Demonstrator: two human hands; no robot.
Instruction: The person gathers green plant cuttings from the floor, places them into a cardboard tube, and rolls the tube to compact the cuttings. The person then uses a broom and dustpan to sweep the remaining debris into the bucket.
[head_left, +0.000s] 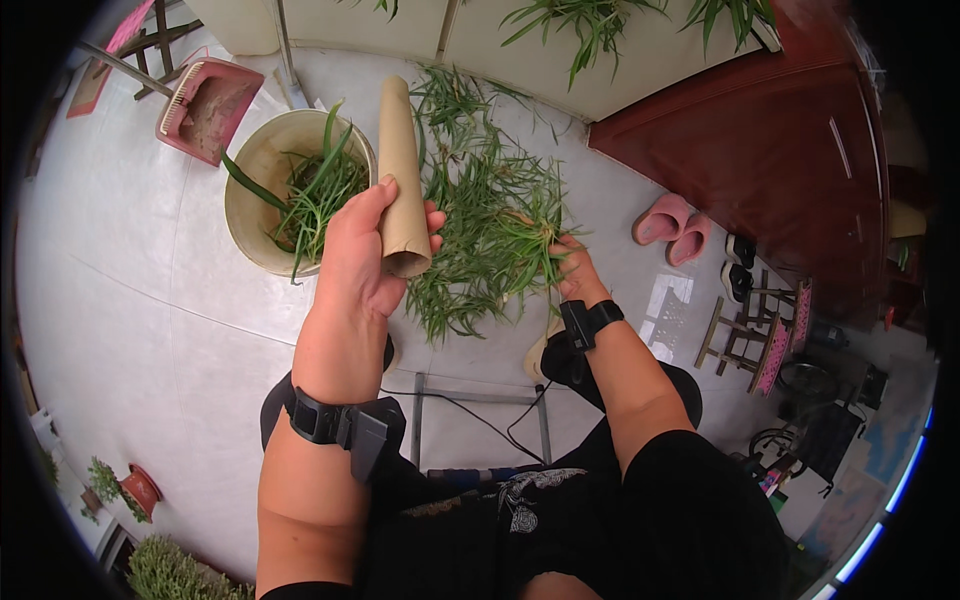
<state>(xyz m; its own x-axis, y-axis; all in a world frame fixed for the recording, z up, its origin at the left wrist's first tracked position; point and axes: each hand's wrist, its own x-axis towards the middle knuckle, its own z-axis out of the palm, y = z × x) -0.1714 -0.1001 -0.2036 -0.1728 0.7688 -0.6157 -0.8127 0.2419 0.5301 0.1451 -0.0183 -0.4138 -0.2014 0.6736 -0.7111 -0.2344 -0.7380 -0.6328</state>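
My left hand (367, 232) grips a cardboard tube (399, 157) near its lower end, with the thumb lying along its side. The tube's open, hollow end faces me. My right hand (576, 266) has its fingers closed around a clump of green spider-plant leaves (534, 244). Beneath and beyond both hands, a wide heap of cut spider-plant leaves (472, 184) is spread over the pale floor. A cream bucket (251, 202) stands left of the tube, partly behind my left hand. Inside it lie green leaves (319, 199), two long ones reaching past the rim.
A pink dustpan (210, 112) is beyond the bucket at left. Pale cabinet panels (517, 60) and a dark red cabinet (742, 127) border the floor. Pink slippers (675, 225), black shoes (739, 266) and folding stools (757, 337) sit at right. A red flowerpot (140, 491) is at lower left.
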